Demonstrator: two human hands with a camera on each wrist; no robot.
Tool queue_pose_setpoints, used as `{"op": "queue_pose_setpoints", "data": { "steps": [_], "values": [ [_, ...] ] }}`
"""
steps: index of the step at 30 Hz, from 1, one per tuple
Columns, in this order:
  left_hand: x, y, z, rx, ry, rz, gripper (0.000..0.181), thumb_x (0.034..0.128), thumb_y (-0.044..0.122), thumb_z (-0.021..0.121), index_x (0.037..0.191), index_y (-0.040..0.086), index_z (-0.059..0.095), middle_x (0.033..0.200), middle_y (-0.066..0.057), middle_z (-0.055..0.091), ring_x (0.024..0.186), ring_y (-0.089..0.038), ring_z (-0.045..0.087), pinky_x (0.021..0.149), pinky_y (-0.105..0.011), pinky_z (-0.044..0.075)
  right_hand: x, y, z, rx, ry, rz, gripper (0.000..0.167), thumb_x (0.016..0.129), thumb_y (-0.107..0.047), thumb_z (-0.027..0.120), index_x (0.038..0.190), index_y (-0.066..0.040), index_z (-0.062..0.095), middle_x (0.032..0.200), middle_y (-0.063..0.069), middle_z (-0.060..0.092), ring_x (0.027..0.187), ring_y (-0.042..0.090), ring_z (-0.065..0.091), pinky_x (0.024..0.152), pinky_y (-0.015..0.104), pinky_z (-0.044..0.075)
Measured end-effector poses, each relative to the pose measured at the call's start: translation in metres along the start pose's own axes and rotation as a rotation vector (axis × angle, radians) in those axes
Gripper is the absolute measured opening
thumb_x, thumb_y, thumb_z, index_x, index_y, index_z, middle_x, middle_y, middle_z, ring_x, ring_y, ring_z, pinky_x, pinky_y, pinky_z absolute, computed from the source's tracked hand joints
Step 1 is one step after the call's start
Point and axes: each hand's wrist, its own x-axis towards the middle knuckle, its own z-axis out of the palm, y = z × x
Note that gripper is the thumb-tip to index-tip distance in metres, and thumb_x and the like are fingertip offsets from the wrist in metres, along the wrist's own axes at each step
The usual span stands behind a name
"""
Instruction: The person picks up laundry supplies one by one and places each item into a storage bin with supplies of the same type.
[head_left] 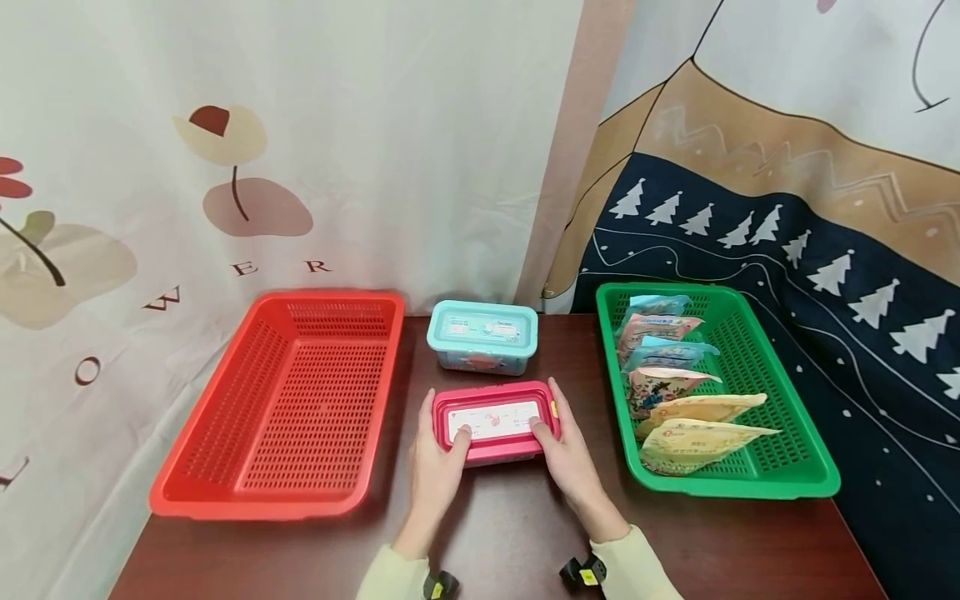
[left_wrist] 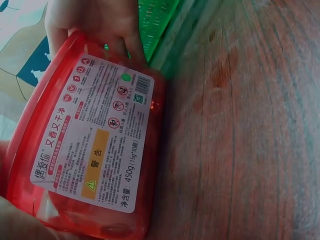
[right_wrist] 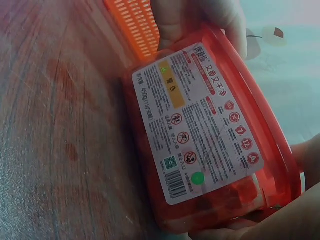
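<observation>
Between both hands is a red-pink lidded plastic box (head_left: 495,421), with a white label on its lid. My left hand (head_left: 437,467) grips its left end, thumb on top of the lid. The right hand (head_left: 566,454) holds the opposite end the same way. In the left wrist view the box's side label (left_wrist: 95,135) faces the camera, printed with a yellow warning strip. The right wrist view shows the same label (right_wrist: 195,125), and the box's clear red side lets some contents show dimly. Just behind it stands a light-blue lidded box (head_left: 483,337).
A red plastic basket (head_left: 367,450) stands on the left of the brown table (head_left: 495,550). On the right, a green basket (head_left: 813,467) holds several upright pouches (head_left: 697,446) in blue, pink and yellow. Printed curtains (head_left: 420,150) hang behind the table.
</observation>
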Motion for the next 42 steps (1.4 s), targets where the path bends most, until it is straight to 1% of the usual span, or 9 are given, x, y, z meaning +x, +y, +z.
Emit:
{"op": "queue_pose_setpoints", "data": {
  "steps": [5,14,17,23,30,35,37,39,42],
  "values": [
    [-0.001,0.003,-0.001,0.002,0.010,-0.008,0.076,0.0914,0.007,0.073,0.159,0.006,0.037,0.156,-0.018,0.048,0.145,-0.035,0.043,0.119,-0.055,0.031,-0.003,0.000,0.001,0.020,-0.005,-0.009,0.072,0.105,-0.011,0.057,0.167,-0.017,0.020,0.170,0.010,0.021,0.156,0.031,0.019,0.125,0.054,0.017],
    [-0.001,0.015,-0.006,-0.005,0.033,0.030,0.076,0.0901,0.005,0.073,0.158,0.010,0.040,0.155,-0.014,0.049,0.142,-0.034,0.046,0.117,-0.056,0.033,-0.010,-0.009,0.002,-0.053,0.021,-0.034,0.073,0.106,-0.018,0.058,0.167,-0.023,0.018,0.171,0.007,0.021,0.156,0.030,0.020,0.123,0.056,0.020],
    [0.001,0.021,-0.010,0.002,0.038,0.042,0.075,0.0895,0.005,0.074,0.157,0.011,0.041,0.154,-0.014,0.051,0.140,-0.033,0.048,0.116,-0.056,0.035,-0.014,-0.016,0.002,-0.056,0.023,-0.043,0.075,0.105,-0.018,0.058,0.167,-0.025,0.016,0.171,0.004,0.021,0.156,0.028,0.020,0.123,0.055,0.023],
    [0.004,0.035,-0.022,-0.001,0.036,0.051,0.076,0.0900,0.008,0.076,0.157,0.014,0.041,0.153,-0.010,0.052,0.137,-0.029,0.050,0.114,-0.053,0.040,-0.018,-0.031,0.005,-0.077,0.026,-0.084,0.080,0.103,-0.015,0.061,0.167,-0.028,0.013,0.170,0.002,0.021,0.154,0.027,0.025,0.116,0.051,0.036],
    [0.010,0.058,-0.043,-0.009,0.046,0.076,0.077,0.0907,0.008,0.076,0.158,0.015,0.040,0.153,-0.008,0.052,0.133,-0.027,0.052,0.110,-0.050,0.046,-0.021,-0.056,0.012,-0.046,0.004,-0.146,0.083,0.102,-0.016,0.063,0.166,-0.032,0.014,0.168,-0.001,0.024,0.150,0.026,0.029,0.105,0.048,0.049],
    [0.017,0.077,-0.062,-0.018,0.027,0.070,0.080,0.0914,0.010,0.076,0.160,0.019,0.036,0.153,-0.005,0.050,0.129,-0.025,0.053,0.102,-0.048,0.052,-0.019,-0.079,0.018,-0.012,-0.012,-0.193,0.088,0.099,-0.016,0.068,0.165,-0.037,0.014,0.165,-0.004,0.028,0.147,0.024,0.033,0.095,0.044,0.056],
    [0.021,0.084,-0.072,-0.016,0.013,0.073,0.080,0.0924,0.012,0.075,0.161,0.022,0.035,0.151,-0.004,0.050,0.126,-0.023,0.054,0.098,-0.042,0.055,-0.018,-0.089,0.022,0.009,-0.024,-0.214,0.090,0.098,-0.016,0.069,0.165,-0.038,0.013,0.164,-0.006,0.028,0.146,0.023,0.033,0.093,0.044,0.058],
    [0.026,0.092,-0.083,-0.013,0.005,0.083,0.080,0.0933,0.014,0.075,0.161,0.025,0.034,0.149,-0.004,0.051,0.123,-0.023,0.055,0.093,-0.031,0.056,-0.017,-0.099,0.027,0.030,-0.037,-0.235,0.092,0.097,-0.015,0.070,0.165,-0.039,0.012,0.164,-0.007,0.027,0.146,0.022,0.033,0.092,0.044,0.058],
    [0.033,0.102,-0.102,-0.017,-0.003,0.091,0.079,0.0947,0.016,0.074,0.161,0.028,0.033,0.146,-0.005,0.052,0.119,-0.022,0.056,0.085,-0.017,0.054,-0.015,-0.112,0.038,0.063,-0.065,-0.257,0.094,0.097,-0.015,0.071,0.166,-0.038,0.012,0.162,-0.006,0.029,0.145,0.022,0.034,0.091,0.044,0.058]
  ]
}}
